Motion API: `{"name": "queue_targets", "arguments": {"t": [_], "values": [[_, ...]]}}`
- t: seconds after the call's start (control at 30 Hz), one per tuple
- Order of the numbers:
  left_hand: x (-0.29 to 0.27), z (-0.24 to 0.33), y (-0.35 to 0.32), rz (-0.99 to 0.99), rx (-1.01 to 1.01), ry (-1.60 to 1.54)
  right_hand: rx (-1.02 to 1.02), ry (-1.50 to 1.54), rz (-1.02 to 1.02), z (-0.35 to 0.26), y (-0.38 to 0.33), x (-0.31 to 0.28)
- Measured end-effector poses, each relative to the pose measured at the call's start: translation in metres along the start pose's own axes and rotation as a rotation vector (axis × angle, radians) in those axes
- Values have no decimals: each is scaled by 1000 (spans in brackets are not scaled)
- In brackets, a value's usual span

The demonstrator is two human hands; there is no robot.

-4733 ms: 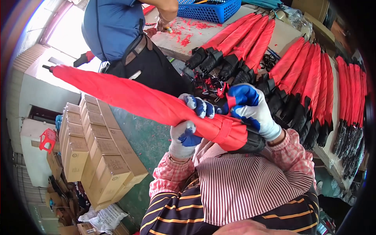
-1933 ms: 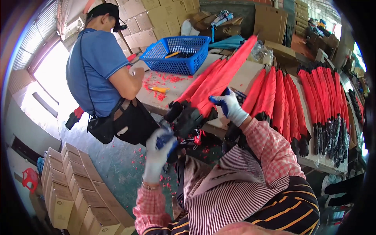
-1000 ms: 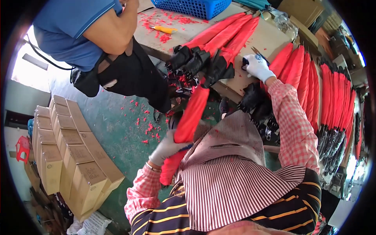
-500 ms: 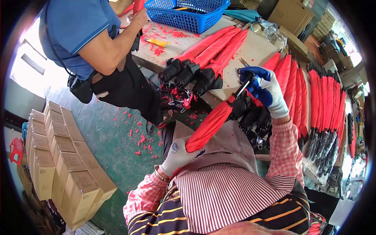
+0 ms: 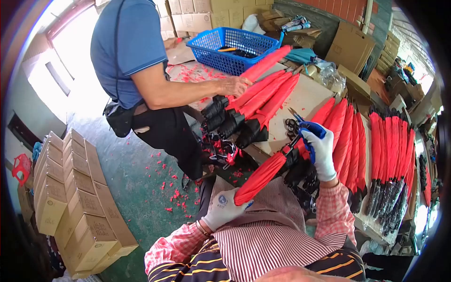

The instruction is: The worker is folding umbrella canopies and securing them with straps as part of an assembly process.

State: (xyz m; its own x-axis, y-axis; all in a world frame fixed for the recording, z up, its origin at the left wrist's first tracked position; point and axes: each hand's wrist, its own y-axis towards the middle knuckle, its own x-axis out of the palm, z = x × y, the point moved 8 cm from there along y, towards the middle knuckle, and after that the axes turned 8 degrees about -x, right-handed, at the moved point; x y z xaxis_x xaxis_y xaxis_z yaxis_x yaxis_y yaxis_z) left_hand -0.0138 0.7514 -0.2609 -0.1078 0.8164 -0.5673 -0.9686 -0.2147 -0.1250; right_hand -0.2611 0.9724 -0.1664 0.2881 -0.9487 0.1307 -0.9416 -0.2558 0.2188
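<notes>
A folded red umbrella (image 5: 260, 177) slants up to the right in front of my striped apron. My left hand (image 5: 224, 207), in a white glove, is closed around its lower end. My right hand (image 5: 321, 149), in a white glove with blue palm and fingertips, is closed on the dark end of its shaft. Scissors with black handles (image 5: 291, 126) lie on the table right beyond my right fingers. Several folded red umbrellas (image 5: 345, 136) with black ends lie just right of that hand. More red umbrellas (image 5: 263, 101) lie on the table ahead.
A co-worker in a blue shirt (image 5: 136, 47) stands at the left, one hand (image 5: 235, 87) on a red umbrella. A blue plastic basket (image 5: 235, 49) sits on the table (image 5: 300, 96). Cardboard boxes (image 5: 84, 202) are stacked on the floor at left. Red scraps (image 5: 176, 192) litter the green floor.
The view has tilted up. The co-worker's hand has come over the umbrellas on the table, and another red umbrella lies there. My hands keep hold of the umbrella.
</notes>
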Motion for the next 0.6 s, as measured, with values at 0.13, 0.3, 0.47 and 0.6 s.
{"name": "queue_targets", "arguments": {"t": [0.13,0.3,0.47,0.6], "values": [[-3,10,6,14,25,-9,-47,-129,-59,2,-17,9],[15,-16,8,-563,-194,-440,96,255,-377,4,-28,35],[41,-22,-2,-1056,-237,-994,-128,436,-436,-23,-24,51],[34,-27,19,-859,-217,-843,-164,-2,-450,-21,-27,43]]}}
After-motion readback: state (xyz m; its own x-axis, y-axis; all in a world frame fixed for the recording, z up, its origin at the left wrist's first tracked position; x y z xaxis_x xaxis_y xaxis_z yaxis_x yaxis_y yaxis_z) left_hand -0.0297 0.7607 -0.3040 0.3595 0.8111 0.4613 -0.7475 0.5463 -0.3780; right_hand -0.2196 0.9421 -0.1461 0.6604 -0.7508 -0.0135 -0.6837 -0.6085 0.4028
